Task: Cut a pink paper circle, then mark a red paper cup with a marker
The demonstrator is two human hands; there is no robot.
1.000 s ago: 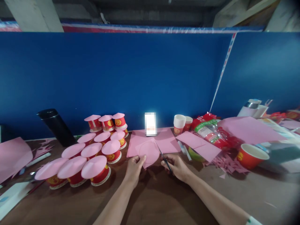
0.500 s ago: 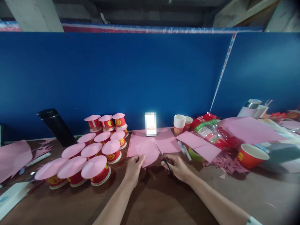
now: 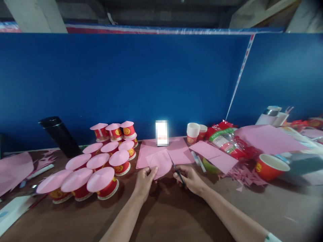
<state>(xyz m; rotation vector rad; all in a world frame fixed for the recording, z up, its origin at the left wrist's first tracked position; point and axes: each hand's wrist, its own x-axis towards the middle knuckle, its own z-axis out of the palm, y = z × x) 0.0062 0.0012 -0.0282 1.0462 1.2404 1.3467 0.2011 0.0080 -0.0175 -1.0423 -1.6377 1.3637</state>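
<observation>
Between thumb and fingers my left hand point(image 3: 145, 181) pinches a pink paper piece point(image 3: 160, 164) with a round, partly cut outline. My right hand point(image 3: 189, 179) is closed around dark scissors point(image 3: 179, 173), whose blades point up and left at the paper's right edge. Behind the piece, larger pink sheets point(image 3: 183, 151) lie flat on the brown table point(image 3: 161, 222). To the left stand several red cups point(image 3: 107, 188) in rows, each topped with a shallow pink paper cone point(image 3: 101, 178).
A black bottle point(image 3: 60, 136) leans at the back left. At the right are white-rimmed cups point(image 3: 193, 132), a red plastic package point(image 3: 224, 139), pink scraps point(image 3: 248, 176) and an orange cup point(image 3: 271, 168). A bright, blurred-out screen point(image 3: 162, 133) stands by the blue partition point(image 3: 151, 77).
The pink piece has shifted very slightly right at the scissor blades. Both hands stay almost in place, with their grips unchanged.
</observation>
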